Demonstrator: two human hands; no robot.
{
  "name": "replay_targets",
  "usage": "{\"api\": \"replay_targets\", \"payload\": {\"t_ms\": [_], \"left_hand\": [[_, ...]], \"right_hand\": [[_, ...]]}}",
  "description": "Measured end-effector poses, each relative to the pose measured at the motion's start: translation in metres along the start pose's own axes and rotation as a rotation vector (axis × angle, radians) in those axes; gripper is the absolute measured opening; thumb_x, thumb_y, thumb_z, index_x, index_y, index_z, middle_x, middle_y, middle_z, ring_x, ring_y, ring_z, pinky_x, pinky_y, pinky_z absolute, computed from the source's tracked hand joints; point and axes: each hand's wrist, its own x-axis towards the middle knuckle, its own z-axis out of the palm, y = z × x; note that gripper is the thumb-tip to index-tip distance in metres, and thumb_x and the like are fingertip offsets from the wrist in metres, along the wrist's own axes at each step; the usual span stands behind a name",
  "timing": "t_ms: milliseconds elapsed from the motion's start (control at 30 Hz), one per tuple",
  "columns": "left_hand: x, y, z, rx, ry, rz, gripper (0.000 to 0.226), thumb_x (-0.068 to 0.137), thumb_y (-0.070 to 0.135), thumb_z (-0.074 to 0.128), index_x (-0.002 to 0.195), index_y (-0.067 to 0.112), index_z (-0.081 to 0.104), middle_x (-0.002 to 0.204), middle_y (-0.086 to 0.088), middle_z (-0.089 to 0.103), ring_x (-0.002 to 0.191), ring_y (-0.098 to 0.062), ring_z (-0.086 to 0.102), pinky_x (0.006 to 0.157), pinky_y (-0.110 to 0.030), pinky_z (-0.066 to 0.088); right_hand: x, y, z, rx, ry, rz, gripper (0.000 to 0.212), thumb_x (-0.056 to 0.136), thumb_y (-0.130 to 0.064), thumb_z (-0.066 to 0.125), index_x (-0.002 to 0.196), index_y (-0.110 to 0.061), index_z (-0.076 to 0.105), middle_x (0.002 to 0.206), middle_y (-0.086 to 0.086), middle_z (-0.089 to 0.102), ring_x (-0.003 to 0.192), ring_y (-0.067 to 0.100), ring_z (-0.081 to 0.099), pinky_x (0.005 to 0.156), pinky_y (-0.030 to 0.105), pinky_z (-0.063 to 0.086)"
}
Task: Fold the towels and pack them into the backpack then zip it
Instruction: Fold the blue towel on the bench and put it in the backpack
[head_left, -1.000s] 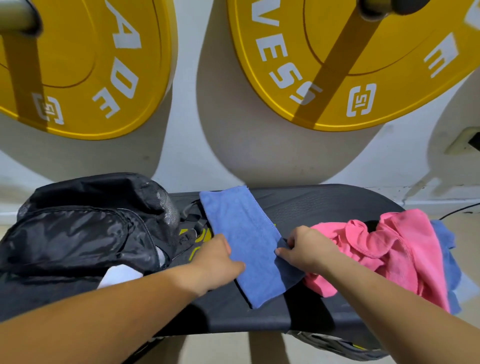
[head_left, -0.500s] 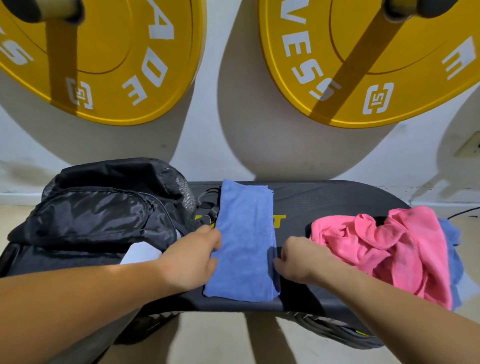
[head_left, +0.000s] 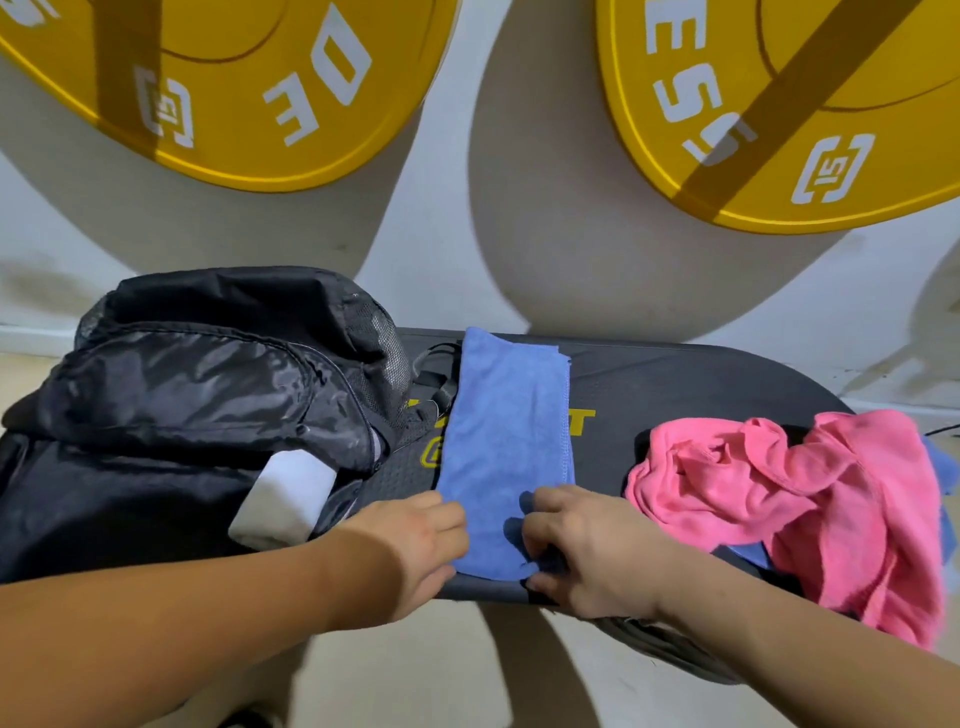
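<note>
A blue towel (head_left: 506, 436), folded into a long strip, lies flat across the black bench (head_left: 675, 395). My left hand (head_left: 421, 540) grips its near left corner. My right hand (head_left: 576, 545) pinches the near right corner, where the cloth is bunched under the fingers. The black backpack (head_left: 208, 405) sits on the bench's left end, with something white (head_left: 285, 499) showing at its opening. A crumpled pink towel (head_left: 779, 499) lies at the bench's right end, on top of another blue towel (head_left: 943, 467) that peeks out beneath it.
Two large yellow weight plates (head_left: 249, 104) (head_left: 805, 119) hang on the white wall behind the bench. Beige floor (head_left: 467, 670) shows below the bench's near edge. A dark cable (head_left: 945, 429) runs along the far right.
The blue towel has gone from lying slanted to lying straight across the bench. Both hands have slid down to its near end and taken hold of the corners.
</note>
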Motion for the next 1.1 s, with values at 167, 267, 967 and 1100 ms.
{"api": "replay_targets", "payload": {"t_ms": [167,267,967,1100], "left_hand": [[0.005,0.0,-0.007,0.004,0.057,0.018,0.013,0.09,0.036,0.052,0.082,0.026,0.052,0.087,0.007,0.053,0.077,-0.017,0.053,0.059,-0.029,0.05],[0.003,0.004,-0.008,-0.01,0.025,-0.013,0.01,0.087,0.034,0.052,0.082,0.027,0.048,0.088,0.008,0.052,0.076,-0.016,0.052,0.058,-0.028,0.049],[0.07,0.051,-0.012,-0.253,0.085,-0.292,0.02,0.092,0.033,0.047,0.079,0.027,0.033,0.081,0.005,0.045,0.082,-0.025,0.055,0.062,-0.035,0.03],[0.06,0.039,-0.019,-0.513,0.211,-0.491,0.027,0.086,0.036,0.045,0.07,0.024,0.026,0.067,0.002,0.039,0.068,-0.023,0.04,0.061,-0.042,0.035]], "right_hand": [[0.0,0.002,-0.005,-0.027,0.115,-0.051,0.013,0.083,-0.033,0.061,0.083,-0.029,0.05,0.083,-0.011,0.041,0.067,0.019,0.052,0.053,0.036,0.044],[-0.005,0.007,-0.006,-0.124,0.146,-0.113,0.022,0.074,-0.035,0.068,0.08,-0.029,0.048,0.079,-0.007,0.048,0.063,0.022,0.053,0.05,0.032,0.042],[0.078,0.07,-0.031,0.772,0.512,0.918,0.034,0.08,-0.034,0.068,0.065,-0.005,0.06,0.055,0.005,0.059,0.046,0.02,0.049,0.046,0.028,0.043],[0.058,0.062,-0.05,0.823,0.069,1.044,0.063,0.09,-0.062,0.054,0.073,-0.003,0.067,0.055,0.013,0.065,0.039,0.023,0.054,0.047,0.022,0.04]]}}
